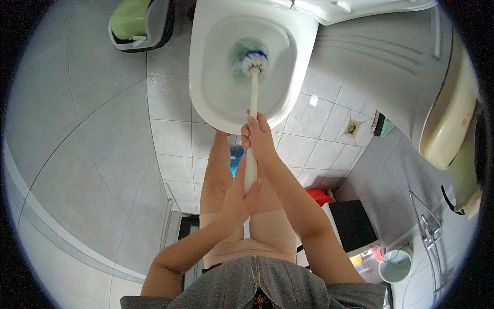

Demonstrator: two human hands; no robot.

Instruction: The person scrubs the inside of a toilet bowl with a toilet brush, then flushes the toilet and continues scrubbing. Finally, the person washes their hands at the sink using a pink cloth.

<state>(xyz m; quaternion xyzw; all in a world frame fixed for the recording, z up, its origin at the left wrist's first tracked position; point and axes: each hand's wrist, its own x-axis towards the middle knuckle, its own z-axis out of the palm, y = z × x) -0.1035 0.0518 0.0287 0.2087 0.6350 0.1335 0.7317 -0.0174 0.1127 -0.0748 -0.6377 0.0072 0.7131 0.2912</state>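
A long-handled toilet brush (253,92) with white and blue bristles reaches into a white toilet bowl (216,89). Its bristles rest at the bluish-green water (241,50) near the bowl's middle. My right hand (257,133) is closed around the upper part of the pale handle, just over the front rim. Lower down, my left hand (242,195) holds the thick end of the handle, fingers along one side and the thumb on the other.
A washing machine or similar grey appliance (370,65) stands right of the toilet. A bin (160,31) is at the upper left, a floor drain (351,128) at the right. A blue container (236,160) shows between my legs; a white bucket (395,266) sits lower right.
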